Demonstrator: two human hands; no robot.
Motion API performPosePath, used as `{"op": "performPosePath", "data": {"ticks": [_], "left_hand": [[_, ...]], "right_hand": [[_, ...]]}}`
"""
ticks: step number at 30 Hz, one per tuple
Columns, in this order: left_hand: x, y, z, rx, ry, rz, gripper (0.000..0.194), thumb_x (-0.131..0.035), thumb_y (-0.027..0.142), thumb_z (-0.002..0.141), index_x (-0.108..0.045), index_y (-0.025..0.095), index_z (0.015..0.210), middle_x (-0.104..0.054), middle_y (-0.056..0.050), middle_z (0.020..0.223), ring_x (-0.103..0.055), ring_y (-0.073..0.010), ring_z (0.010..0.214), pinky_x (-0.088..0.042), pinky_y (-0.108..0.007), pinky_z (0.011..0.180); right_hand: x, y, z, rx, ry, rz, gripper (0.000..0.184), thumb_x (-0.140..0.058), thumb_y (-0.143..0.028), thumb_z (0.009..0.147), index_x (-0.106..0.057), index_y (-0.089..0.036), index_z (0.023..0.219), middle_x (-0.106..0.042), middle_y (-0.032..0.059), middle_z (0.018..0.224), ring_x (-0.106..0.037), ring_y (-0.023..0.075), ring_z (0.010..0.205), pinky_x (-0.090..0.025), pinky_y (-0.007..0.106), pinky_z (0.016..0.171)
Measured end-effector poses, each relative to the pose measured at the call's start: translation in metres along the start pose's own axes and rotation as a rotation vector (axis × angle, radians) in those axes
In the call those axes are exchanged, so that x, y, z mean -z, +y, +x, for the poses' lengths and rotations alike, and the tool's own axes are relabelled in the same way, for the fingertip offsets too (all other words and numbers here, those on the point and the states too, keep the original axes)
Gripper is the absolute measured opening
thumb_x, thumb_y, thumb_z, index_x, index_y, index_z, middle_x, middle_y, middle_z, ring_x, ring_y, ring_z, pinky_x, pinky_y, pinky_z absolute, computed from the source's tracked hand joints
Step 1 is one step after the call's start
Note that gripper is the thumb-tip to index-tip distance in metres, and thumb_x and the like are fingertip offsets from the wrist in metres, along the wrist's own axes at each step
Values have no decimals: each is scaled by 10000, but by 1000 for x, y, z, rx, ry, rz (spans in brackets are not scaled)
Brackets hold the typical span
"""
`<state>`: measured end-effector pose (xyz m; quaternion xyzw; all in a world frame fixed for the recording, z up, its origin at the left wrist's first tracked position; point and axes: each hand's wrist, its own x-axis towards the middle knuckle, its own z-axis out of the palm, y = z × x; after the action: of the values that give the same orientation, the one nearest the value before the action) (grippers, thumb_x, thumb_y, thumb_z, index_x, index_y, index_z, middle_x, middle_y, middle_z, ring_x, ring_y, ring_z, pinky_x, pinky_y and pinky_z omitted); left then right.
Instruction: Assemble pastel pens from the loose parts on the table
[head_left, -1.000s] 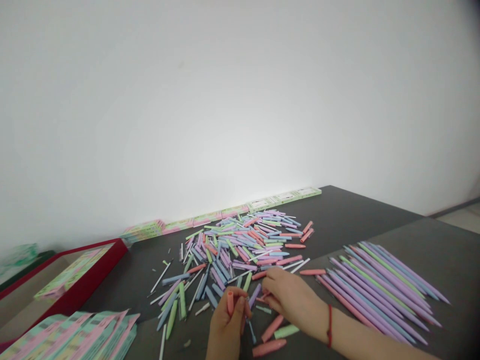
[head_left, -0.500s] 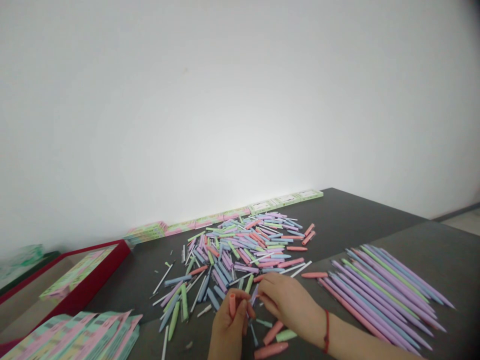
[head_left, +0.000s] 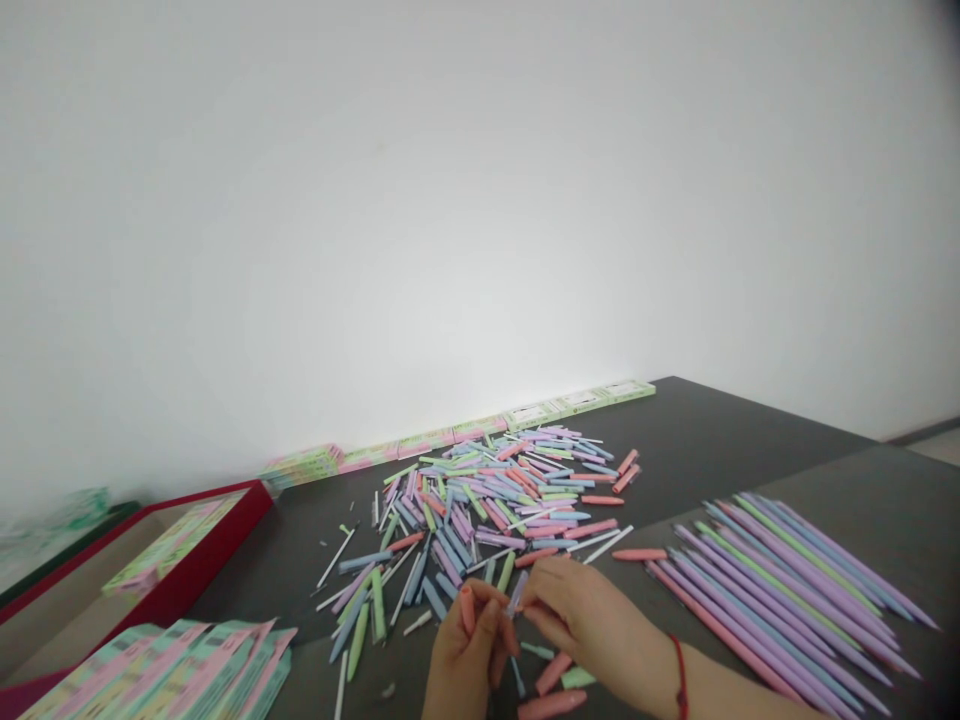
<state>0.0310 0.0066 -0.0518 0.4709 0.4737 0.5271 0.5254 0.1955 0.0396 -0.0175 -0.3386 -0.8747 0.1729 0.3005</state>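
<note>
Left hand [head_left: 463, 665] curls round a red tube [head_left: 468, 610]; right hand [head_left: 589, 608] pinches what may be a small part. Whole pens [head_left: 787, 600] line three o'clock; many loose pieces [head_left: 480, 490], unjoined, at twelve.

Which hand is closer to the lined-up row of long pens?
Right. The right hand is just to the left of the row of long pens; the left hand is farther left, beyond the right one, holding a coral tube.

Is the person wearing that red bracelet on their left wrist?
No, the red bracelet is on the wrist of the right hand.
</note>
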Motion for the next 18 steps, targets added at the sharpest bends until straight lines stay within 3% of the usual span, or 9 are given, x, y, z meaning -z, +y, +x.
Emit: {"op": "performPosePath", "data": {"ticks": [12, 18], "left_hand": [[-1, -4, -3, -64, -4, 68, 376, -532, 566, 829, -495, 192, 824, -543, 68, 536, -279, -30, 351, -130, -158, 353], [2, -3, -4, -163, -37, 175, 312, -489, 498, 877, -521, 194, 817, -536, 54, 576, -317, -56, 400, -199, -180, 389]], "right_hand": [[10, -11, 2, -89, -93, 47, 166, -543, -82, 850, -678, -169, 808, -671, 35, 844, -617, 170, 809, -456, 262, 767], [15, -12, 0, -226, -153, 303, 217, -471, -148, 883, -673, -182, 809, -666, 11, 816, -621, 123, 648, -431, 188, 531]]}}
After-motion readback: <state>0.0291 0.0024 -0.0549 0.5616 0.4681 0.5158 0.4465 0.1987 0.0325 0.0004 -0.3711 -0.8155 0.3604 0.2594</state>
